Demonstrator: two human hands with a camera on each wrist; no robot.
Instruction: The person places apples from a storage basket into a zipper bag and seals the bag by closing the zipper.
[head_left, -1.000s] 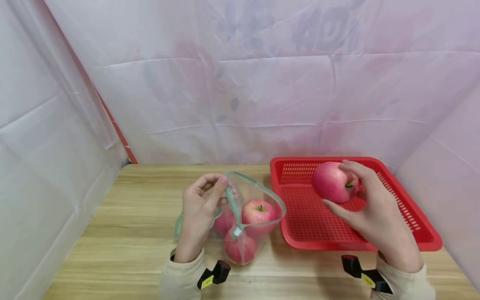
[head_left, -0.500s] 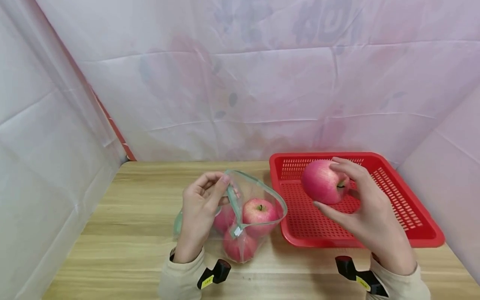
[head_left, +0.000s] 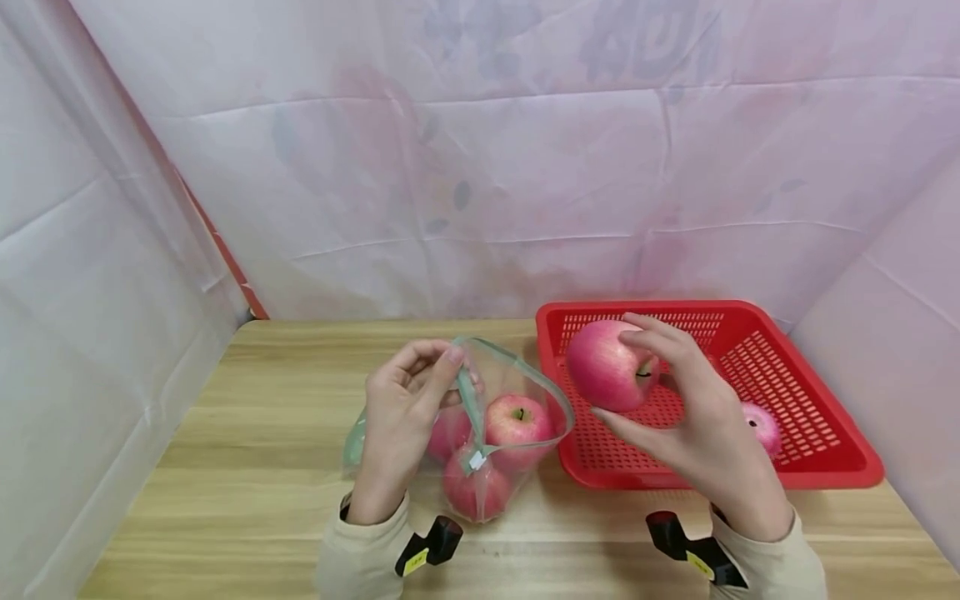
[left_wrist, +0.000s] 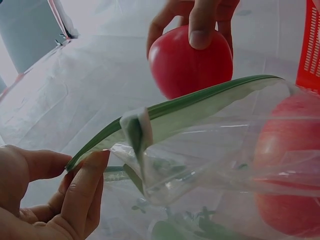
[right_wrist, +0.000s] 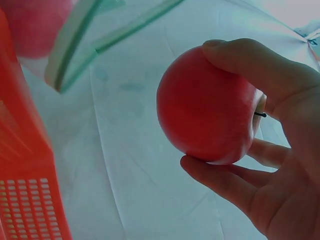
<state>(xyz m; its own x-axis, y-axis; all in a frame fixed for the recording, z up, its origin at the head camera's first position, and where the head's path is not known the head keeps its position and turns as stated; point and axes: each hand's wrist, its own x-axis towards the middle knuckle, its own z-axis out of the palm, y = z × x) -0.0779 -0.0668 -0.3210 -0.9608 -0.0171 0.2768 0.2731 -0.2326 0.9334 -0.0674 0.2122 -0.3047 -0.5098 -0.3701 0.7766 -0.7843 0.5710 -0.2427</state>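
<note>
My left hand (head_left: 405, 408) pinches the green-edged rim of a clear zip bag (head_left: 551, 392) between thumb and fingers; the left wrist view shows the rim standing apart, its mouth open. Several apples are inside, among them a paler one (head_left: 517, 423) at the top and a redder one (head_left: 476, 487) lower down; another is partly behind the hand. In my right hand (head_left: 697, 408) is a pink-red apple (head_left: 606, 367), gripped between thumb and fingers with its stem facing the palm. That apple is above the left part of the red basket, right of the bag's mouth.
The red plastic basket (head_left: 832, 471) stands at the right, touching or close beside the bag. One more apple (head_left: 761, 429) lies in it, partly hidden by my right hand. A wooden table (head_left: 225, 467) lies beneath, with pale printed cloth (head_left: 480, 183) behind and at the sides.
My right hand has moved left with its apple, nearer the bag. An apple in the basket, hidden before, now shows beside the wrist. The left hand still holds the bag's rim.
</note>
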